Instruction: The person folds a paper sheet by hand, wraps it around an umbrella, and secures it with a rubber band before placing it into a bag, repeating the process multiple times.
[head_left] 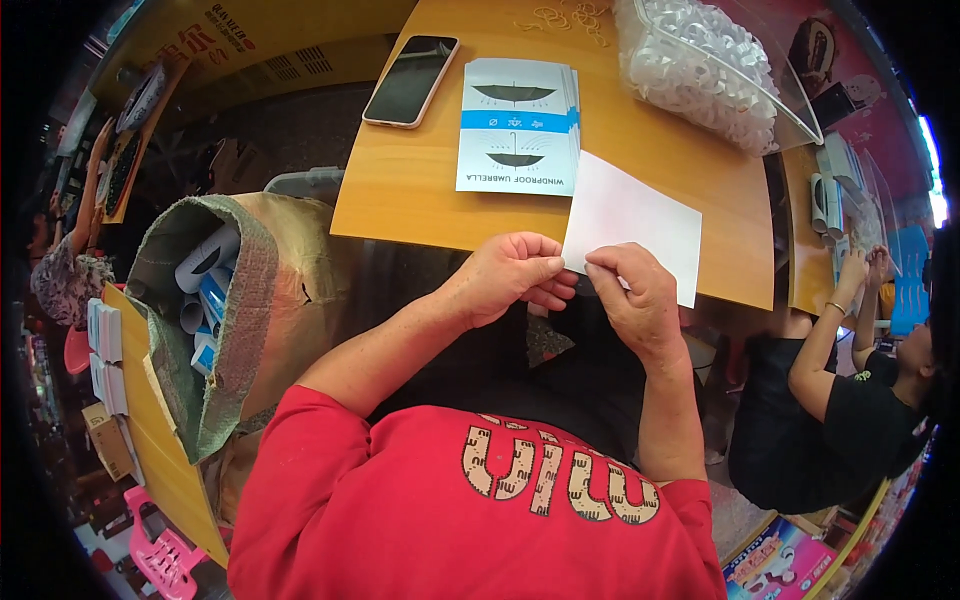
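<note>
A blank white paper sheet (645, 225) lies slanted over the table's near edge, partly on a stack of printed cards. My left hand (525, 275) pinches the sheet's near left corner between thumb and forefinger, the other fingers curled below. Close beside it, my right hand (638, 295) is closed in a pinch on the same near edge. The printed cards (518, 150), white with a blue band and umbrella drawings, lie just beyond my left hand.
A phone (412, 82) lies left of the cards. Far right stands a clear bin (790, 115) of curled translucent strips; rubber bands (560, 17) lie beside it. An open woven sack (265, 290) of rolled papers (207, 258) stands left. Another person (850, 400) works at right.
</note>
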